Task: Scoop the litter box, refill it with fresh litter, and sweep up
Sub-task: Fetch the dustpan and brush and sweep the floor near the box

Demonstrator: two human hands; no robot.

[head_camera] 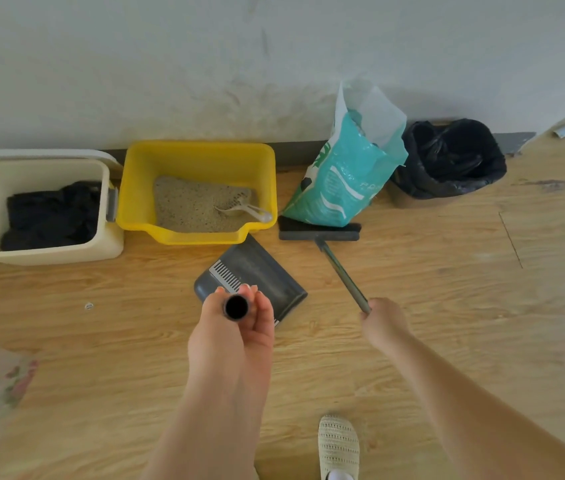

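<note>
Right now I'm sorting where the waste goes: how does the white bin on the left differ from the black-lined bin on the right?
The white bin is boxy with pale walls showing and a lid standing open behind it; the black-lined bin is rounder, its liner draped over the rim, no lid visible. The white bin sits beside the yellow litter box; the black-lined bin sits behind the teal litter bag. Both stand by the wall and hold black plastic.

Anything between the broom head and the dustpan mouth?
Nothing visible. Bare floor separates the broom head, which sits at the foot of the litter bag, from the dustpan. The dustpan's mouth touches the yellow box, facing away from the broom.
</note>
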